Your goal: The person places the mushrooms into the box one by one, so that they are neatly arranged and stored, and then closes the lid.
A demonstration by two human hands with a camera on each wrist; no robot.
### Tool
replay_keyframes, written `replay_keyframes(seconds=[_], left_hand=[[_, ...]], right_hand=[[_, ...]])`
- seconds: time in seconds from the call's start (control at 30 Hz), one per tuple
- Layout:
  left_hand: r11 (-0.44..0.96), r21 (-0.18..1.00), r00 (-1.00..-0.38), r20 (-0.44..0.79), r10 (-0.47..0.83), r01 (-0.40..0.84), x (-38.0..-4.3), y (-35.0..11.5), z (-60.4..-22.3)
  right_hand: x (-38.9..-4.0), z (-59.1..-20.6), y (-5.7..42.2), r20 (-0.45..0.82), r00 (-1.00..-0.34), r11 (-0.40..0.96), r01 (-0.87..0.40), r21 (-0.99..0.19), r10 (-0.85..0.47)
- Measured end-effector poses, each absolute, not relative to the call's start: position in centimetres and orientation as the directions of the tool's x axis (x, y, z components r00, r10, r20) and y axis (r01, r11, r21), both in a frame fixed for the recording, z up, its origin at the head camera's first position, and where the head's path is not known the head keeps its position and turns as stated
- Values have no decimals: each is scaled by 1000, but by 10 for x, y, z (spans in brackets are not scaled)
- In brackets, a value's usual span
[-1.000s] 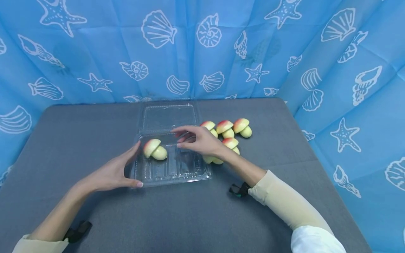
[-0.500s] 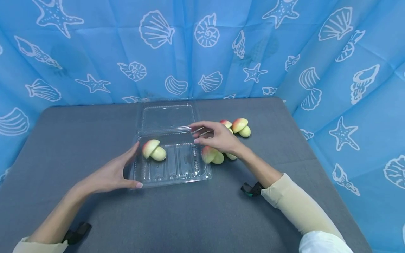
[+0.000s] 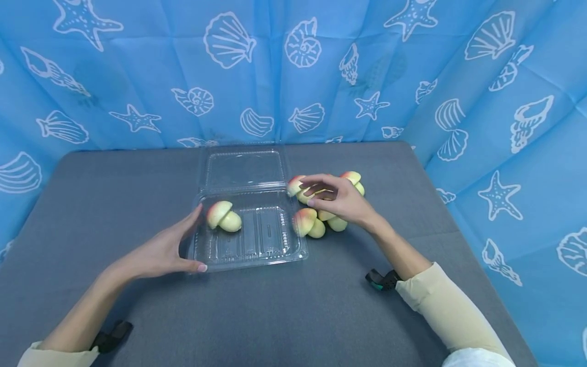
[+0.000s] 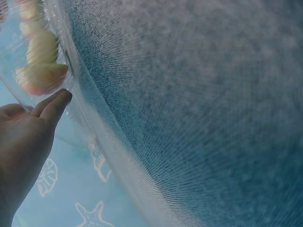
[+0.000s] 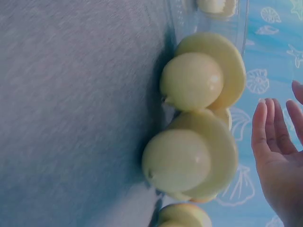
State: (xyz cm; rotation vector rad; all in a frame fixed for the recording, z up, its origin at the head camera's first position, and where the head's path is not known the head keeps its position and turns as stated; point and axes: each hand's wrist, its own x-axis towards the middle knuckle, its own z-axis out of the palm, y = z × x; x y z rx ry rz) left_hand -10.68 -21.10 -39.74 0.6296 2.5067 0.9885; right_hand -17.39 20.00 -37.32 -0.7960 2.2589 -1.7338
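A clear plastic hinged container [image 3: 270,247] lies on the table with its lid laid back. One toy mushroom [image 3: 224,216], pale yellow with a reddish cap, lies inside at the left. My left hand [image 3: 158,252] spans the container's left side, thumb near the front corner, fingers along the edge. My right hand [image 3: 344,201] hovers over a group of similar mushrooms right of the container, partly covering them. In the right wrist view the fingers [image 5: 279,127] are extended and hold nothing, beside the nearer mushrooms [image 5: 177,158].
The container's lid [image 3: 245,171] points to the back of the grey table [image 3: 275,316]. One mushroom [image 3: 303,220] sits right against the container's right edge. A blue curtain [image 3: 151,66] with shell prints hangs behind and at the right.
My right hand has moved right, from above the container to above the mushroom group, uncovering mushrooms beside the container. The left hand has stayed in place.
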Motion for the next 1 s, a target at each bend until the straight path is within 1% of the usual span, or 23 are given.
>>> replay_keyframes(seconds=[0.2,0.43,0.67,0.83,1.0], left_hand=[[655,705,-836,-166,524,271,-105,-212,-398],[664,700,-841,-172,513,262,-105,-212,-402],[662,699,-838,-168,520,271,-106,-211,-402],[656,703,-835,-163,526,276,-106,-211,-399],[656,705,-837,-165,522,270,-106,-211,-402]], right_hand=[[-175,-377,212,211,-846,128,-309,-942,-490],[-171,-381,229,249,-833,117,-348,-930,-494],[-161,-388,247,230,-861,147,-327,-934,-454],[-158,-390,257,219,-866,148,-313,-938,-449],[-156,-393,264,219,-871,204,-334,-920,-439]])
